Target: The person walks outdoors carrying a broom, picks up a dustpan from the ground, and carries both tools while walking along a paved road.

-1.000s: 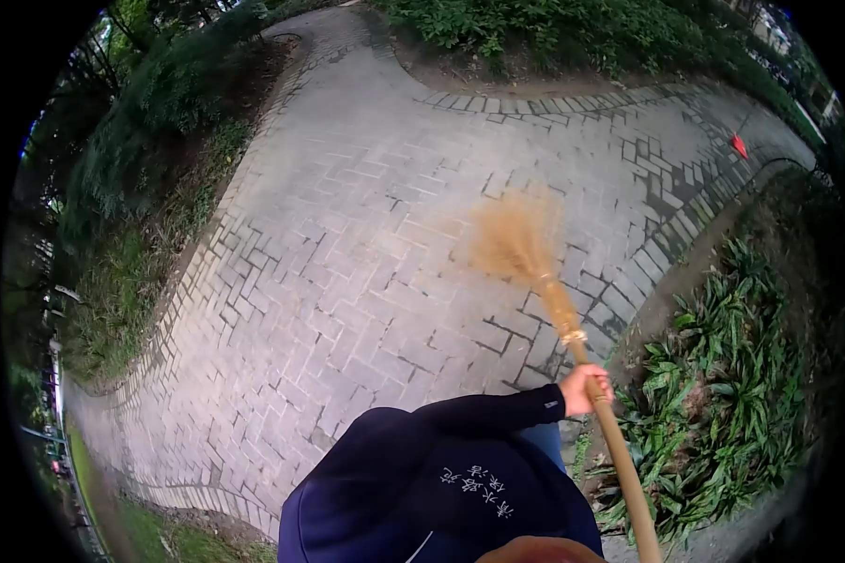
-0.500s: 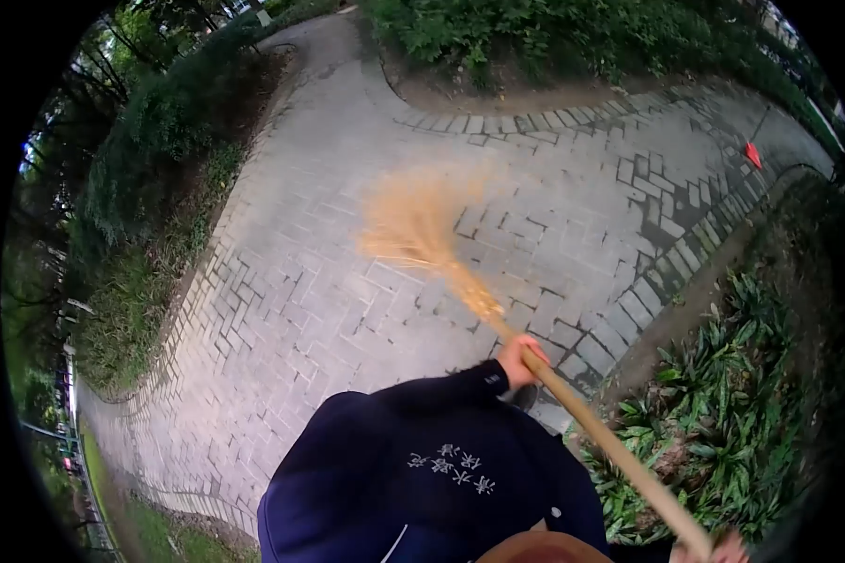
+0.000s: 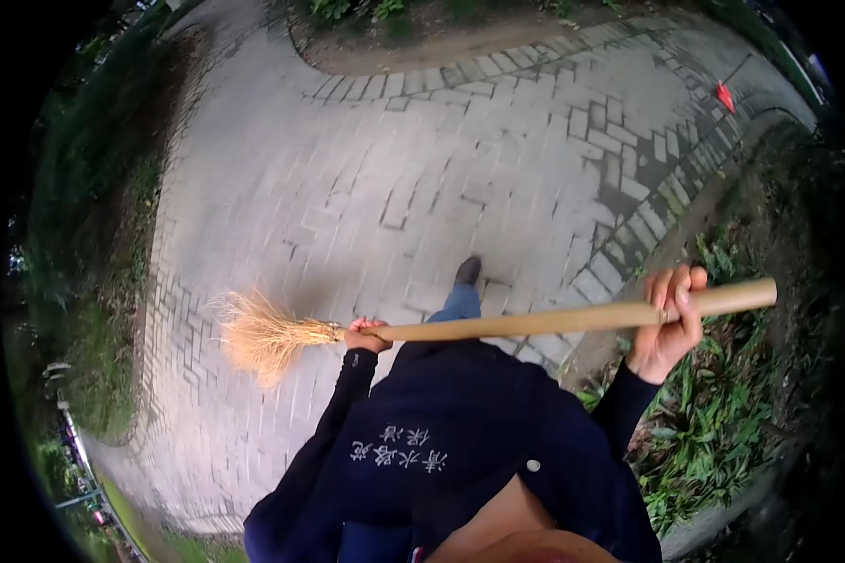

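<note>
Left hand point(image 3: 366, 337) closed around the broom point(image 3: 516, 325) just beside the bristles point(image 3: 265, 338); right hand point(image 3: 667, 328) grips near the handle's far end, fingers curled over it. Broom lies crosswise in front of the dark jacket point(image 3: 469, 403), bristles out to the left over brick paving point(image 3: 366, 188), handle end toward the leafy plants point(image 3: 704, 432); one shoe point(image 3: 468, 271) shows beyond the handle.

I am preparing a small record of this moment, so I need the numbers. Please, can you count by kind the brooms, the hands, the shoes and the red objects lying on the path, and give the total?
Broom: 1
Left hand and right hand: 2
Dark shoe: 1
Red object: 1
Total: 5
</note>
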A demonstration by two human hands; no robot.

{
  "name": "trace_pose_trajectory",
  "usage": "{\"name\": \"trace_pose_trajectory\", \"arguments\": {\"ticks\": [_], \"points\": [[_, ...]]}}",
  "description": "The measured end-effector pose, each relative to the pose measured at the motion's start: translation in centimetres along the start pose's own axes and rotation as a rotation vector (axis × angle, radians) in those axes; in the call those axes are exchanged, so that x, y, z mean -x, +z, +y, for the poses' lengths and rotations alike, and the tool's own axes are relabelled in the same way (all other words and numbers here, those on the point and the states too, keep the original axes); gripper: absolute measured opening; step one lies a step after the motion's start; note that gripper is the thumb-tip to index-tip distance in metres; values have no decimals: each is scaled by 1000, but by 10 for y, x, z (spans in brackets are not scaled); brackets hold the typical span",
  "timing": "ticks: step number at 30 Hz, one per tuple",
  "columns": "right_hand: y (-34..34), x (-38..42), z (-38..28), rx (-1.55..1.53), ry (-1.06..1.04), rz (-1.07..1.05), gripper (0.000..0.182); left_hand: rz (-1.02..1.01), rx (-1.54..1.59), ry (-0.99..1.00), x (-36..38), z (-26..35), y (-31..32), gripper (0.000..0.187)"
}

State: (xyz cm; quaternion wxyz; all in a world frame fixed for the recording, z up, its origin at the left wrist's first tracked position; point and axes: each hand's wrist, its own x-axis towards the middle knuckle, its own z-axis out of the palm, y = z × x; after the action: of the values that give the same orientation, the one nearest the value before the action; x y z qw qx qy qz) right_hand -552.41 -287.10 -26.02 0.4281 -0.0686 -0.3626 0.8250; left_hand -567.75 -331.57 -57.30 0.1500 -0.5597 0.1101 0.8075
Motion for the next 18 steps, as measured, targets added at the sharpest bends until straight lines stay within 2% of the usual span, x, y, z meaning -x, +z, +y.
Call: {"name": "trace_pose_trajectory", "arguments": {"ticks": [4, 7, 10, 11, 12, 13, 14, 15, 17, 18], "points": [[20, -103, 4, 181, -167, 44, 25, -28, -162, -109, -62, -62, 154, 23], [38, -154, -19, 278, -349, 19, 28, -166, -359, -251, -109, -132, 276, 25], [56, -187, -27, 445, -534, -108, 31, -537, -521, -411, -156, -202, 409, 23], [60, -201, -25, 509, -593, -182, 34, -477, -523, -427, -124, -232, 470, 23], [65, -216, -22, 530, -648, -238, 36, -537, -524, -415, -119, -257, 513, 18], [65, -232, -20, 553, -703, -292, 39, -486, -559, -341, -106, -286, 557, 16], [56, -243, -25, 608, -706, -376, 45, -587, -439, -543, -113, -307, 591, 15], [51, -256, -26, 536, -724, -388, 43, -580, -449, -553, -108, -330, 620, 15], [32, -285, -27, 499, -884, -304, 40, -698, -245, -876, -87, -384, 673, 15], [18, -303, -28, 442, -977, -218, 35, -746, -254, -916, -85, -409, 690, 13]]}}
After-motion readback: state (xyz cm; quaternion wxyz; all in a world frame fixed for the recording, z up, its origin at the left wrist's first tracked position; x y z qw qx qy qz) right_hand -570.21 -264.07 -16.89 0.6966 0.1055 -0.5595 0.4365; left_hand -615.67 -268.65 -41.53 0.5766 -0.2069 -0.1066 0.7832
